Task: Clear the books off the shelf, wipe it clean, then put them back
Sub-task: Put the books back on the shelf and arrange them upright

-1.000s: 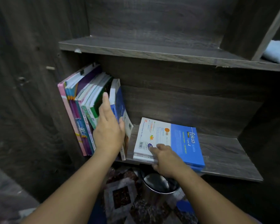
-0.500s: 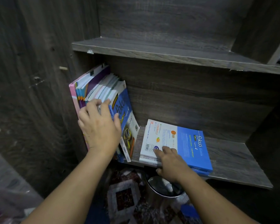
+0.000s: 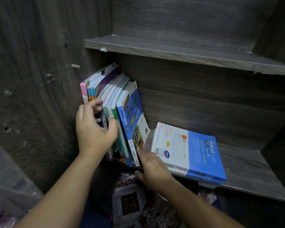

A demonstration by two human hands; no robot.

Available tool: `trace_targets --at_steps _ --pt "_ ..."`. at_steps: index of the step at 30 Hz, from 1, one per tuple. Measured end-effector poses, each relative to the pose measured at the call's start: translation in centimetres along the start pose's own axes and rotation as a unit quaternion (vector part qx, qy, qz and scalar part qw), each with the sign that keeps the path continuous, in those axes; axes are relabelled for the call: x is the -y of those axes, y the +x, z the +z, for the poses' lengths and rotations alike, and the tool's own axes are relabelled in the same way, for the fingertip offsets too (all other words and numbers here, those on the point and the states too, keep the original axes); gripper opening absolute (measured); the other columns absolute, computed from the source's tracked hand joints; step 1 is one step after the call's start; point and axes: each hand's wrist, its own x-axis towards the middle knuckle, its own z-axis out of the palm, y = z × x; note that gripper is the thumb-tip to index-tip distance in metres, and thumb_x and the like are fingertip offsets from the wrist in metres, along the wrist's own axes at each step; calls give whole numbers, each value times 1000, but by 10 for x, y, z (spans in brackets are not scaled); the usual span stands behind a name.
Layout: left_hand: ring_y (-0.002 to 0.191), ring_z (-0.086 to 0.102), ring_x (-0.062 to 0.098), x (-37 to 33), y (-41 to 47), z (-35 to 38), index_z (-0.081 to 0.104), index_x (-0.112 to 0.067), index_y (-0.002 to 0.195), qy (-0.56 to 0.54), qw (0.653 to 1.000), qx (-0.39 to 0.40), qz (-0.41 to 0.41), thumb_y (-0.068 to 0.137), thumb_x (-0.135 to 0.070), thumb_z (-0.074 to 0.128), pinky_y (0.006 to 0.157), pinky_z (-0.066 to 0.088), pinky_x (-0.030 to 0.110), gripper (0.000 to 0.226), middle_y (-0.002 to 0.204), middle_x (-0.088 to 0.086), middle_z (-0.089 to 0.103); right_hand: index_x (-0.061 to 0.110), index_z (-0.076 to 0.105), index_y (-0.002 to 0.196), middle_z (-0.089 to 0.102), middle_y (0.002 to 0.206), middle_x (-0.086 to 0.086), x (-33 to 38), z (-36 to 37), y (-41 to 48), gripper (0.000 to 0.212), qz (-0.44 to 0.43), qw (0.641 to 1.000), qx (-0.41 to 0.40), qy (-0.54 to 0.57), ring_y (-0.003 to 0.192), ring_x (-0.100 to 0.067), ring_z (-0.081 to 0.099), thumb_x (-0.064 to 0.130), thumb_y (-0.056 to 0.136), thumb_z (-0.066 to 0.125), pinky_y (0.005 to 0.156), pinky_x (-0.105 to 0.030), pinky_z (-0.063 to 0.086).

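1. The left hand (image 3: 95, 129) is on the standing books (image 3: 109, 94) at the left end of the shelf (image 3: 253, 171). Its fingers curl over the spines near the pink and orange ones, and the thumb presses on a green spine, so a few books are pinched between them.
2. Those books lean left against the dark side panel (image 3: 39, 96). The hand covers the middle of their spines, so I can read almost no titles, and their feet are lost in shadow.
3. The rightmost one is the blue Biologi book (image 3: 133, 119), tilted with the rest, with its cover facing right. The "fokus" lettering is readable; the smaller print is not.
4. The right hand (image 3: 155, 168) lies low at the shelf's front edge, between that blue book and the flat stack (image 3: 189, 153). The forefinger is stretched out and its tip touches the foot of the blue book. The thumb sticks out below the edge. The other fingers are behind the back of the hand, but nothing looks gripped.
5. The flat stack lies on the shelf just right of that hand, with a white and blue "fokus" cover on top. Only the page edges of the books beneath show, so I cannot count them.
6. The upper shelf (image 3: 187, 55) runs out of sight to the right. A small wooden peg (image 3: 75, 66) juts from the side panel.
7. Below, a patterned mat (image 3: 130, 204) is dim and blurred. A curved metal rim (image 3: 163, 197) peeps from under the right wrist, and I cannot tell what it belongs to.
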Motion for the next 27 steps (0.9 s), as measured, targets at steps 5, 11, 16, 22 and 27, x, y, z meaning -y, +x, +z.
trace_targets --at_steps 5,11,16,22,27 --pt "96 58 20 3 -1 0 56 -8 122 -34 999 3 12 82 -14 66 76 56 32 42 103 -5 50 26 -11 153 24 156 -9 7 -1 25 99 46 995 6 85 143 -23 23 30 90 64 115 -35 24" --pt "103 56 17 10 0 -7 56 -4 128 -44 998 37 29 83 -7 72 83 53 17 48 117 3 43 33 -38 140 24 156 -12 2 2 42 116 62 997 46 -13 147 -22 7 50 85 63 113 -59 -12" --pt "110 55 15 15 1 -15 56 -6 131 -14 998 51 45 83 -9 72 91 52 24 51 122 -1 44 35 -40 138 32 155 -8 4 0 59 124 17 996 71 42 144 -18 23 50 80 69 116 -54 -9" --pt "109 54 18 24 -11 -6 55 0 131 42 996 35 76 83 -4 73 94 50 24 51 120 5 46 45 -37 137 26 158 -4 11 19 76 122 -13 987 40 157 139 -25 34 39 82 72 115 -41 26" --pt "108 54 24 38 -16 2 48 -1 134 52 995 11 90 87 -4 69 90 52 39 51 125 8 41 40 10 150 26 157 5 2 18 97 96 7 876 33 481 130 -2 43 2 83 66 93 -17 46"
